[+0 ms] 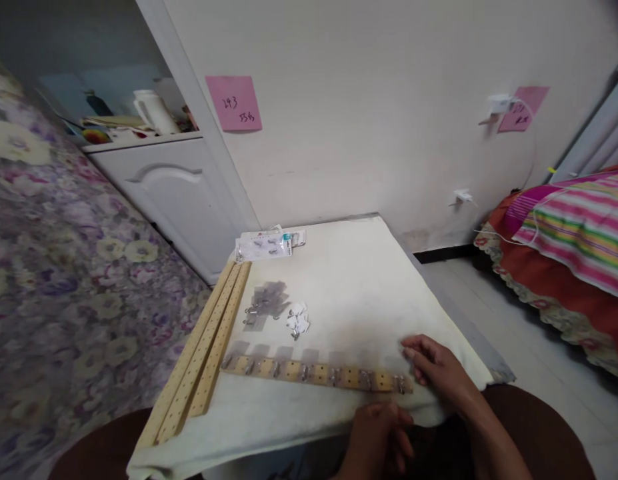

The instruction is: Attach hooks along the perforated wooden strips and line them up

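A wooden strip (351,378) with small holes lies across the near part of the cloth-covered table, with small metal clips and clear plastic tabs spaced along it. My right hand (433,363) hovers by its right end, fingers loosely bent, thumb and index finger near each other; I see nothing in them. Just below the same end, at the table's front edge, is my left hand (381,433), its fingers half curled and apart, with no held thing visible. Beyond the strip lie a pile of clear plastic pieces (271,299) with metal clips and a small heap of white paper pieces (299,319).
Longer perforated wooden strips (201,350) lie side by side along the table's left edge. Flat packets (263,246) rest at the back left corner. A floral curtain (79,267) hangs at left, and a bed (579,233) stands at right.
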`<state>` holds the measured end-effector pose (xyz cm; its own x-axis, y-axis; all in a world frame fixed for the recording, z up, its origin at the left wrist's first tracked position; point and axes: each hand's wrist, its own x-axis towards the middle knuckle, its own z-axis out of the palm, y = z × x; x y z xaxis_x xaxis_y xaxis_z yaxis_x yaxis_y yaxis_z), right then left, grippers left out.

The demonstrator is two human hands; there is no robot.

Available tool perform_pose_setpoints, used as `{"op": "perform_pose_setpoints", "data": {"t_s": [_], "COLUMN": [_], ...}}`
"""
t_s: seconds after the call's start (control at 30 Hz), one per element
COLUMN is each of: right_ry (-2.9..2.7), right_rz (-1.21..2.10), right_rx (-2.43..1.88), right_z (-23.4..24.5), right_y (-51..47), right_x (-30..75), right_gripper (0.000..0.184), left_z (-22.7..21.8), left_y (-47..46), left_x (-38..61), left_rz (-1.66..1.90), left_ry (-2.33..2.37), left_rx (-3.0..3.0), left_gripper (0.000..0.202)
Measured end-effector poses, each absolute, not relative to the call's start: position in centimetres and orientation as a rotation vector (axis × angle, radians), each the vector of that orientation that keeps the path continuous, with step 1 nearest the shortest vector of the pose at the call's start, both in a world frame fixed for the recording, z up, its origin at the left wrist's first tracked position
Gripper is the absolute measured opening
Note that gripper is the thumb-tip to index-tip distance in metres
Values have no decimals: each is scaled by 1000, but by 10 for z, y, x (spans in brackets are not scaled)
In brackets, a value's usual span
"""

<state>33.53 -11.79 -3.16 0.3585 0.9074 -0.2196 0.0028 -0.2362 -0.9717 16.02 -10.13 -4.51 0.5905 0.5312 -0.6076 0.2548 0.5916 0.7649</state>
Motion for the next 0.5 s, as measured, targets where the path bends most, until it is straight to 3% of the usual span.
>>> {"op": "perform_pose_setpoints", "data": {"t_s": [0.5], "right_ry": [-962], "right_rz": [757], "right_rx": [-1803], "right_z": [-47], "right_y": [-113], "right_x": [331], "right_gripper": [29], "left_z": [-55], "left_y": [-72], "left_x": [54], "left_rz": [20], "left_ry": [966], "left_rx": [1312], "left_gripper": [24]}}
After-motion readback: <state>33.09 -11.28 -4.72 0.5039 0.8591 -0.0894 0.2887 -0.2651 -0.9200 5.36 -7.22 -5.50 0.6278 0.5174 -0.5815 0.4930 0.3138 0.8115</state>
